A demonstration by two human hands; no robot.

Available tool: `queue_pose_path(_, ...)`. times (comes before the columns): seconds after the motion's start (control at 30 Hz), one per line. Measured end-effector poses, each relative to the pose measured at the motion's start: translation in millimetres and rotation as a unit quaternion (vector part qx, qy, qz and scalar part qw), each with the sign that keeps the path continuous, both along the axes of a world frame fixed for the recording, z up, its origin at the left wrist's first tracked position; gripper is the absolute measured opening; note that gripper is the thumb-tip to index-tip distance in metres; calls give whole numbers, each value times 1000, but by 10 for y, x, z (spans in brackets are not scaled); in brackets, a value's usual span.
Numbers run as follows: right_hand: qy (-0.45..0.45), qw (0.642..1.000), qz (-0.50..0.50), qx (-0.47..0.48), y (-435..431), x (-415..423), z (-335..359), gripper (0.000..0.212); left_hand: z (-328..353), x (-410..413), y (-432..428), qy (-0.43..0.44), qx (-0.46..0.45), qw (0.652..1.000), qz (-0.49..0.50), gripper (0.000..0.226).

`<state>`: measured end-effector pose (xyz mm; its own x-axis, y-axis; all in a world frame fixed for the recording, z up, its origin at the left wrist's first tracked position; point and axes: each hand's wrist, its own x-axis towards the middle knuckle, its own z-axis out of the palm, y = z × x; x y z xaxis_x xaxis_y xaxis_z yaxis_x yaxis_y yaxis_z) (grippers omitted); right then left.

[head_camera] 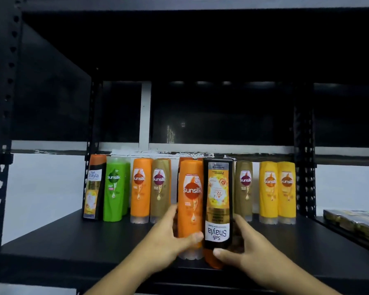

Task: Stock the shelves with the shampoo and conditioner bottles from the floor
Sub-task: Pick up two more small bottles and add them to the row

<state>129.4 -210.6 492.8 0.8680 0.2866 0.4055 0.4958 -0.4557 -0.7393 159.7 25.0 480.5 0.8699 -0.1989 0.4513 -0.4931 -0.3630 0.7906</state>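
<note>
My left hand grips an orange Sunsilk bottle that stands upright near the front of the black shelf. My right hand holds a black Safi Shayla bottle upside down, orange cap at the bottom, right beside the orange one. Along the back of the shelf stand a black Safi Shayla bottle, a green Sunsilk bottle, an orange one, two olive-brown ones and two yellow ones.
Perforated black uprights frame the shelf bay. A dark upper shelf hangs overhead. A window with a white frame shows behind. Dark flat packs lie on the neighbouring shelf at right.
</note>
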Motion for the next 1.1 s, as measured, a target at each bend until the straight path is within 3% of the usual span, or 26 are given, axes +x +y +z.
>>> queue_pose_path(0.23,31,997,-47,-50,32,304,-14,55,2,466,131,4,122,991,50,78)
queue_pose_path(0.43,61,986,-125,-92,213,1060,93,77,242,1011,15,40,208,969,129,82)
queue_pose_path(0.67,51,981,-174,-68,385,1585,33,56,231,1380,-41,60,179,969,157,69)
queue_pose_path(1.1,22,986,-163,-34,333,1665,-49,58,144,1466,38,-9,174,962,209,64)
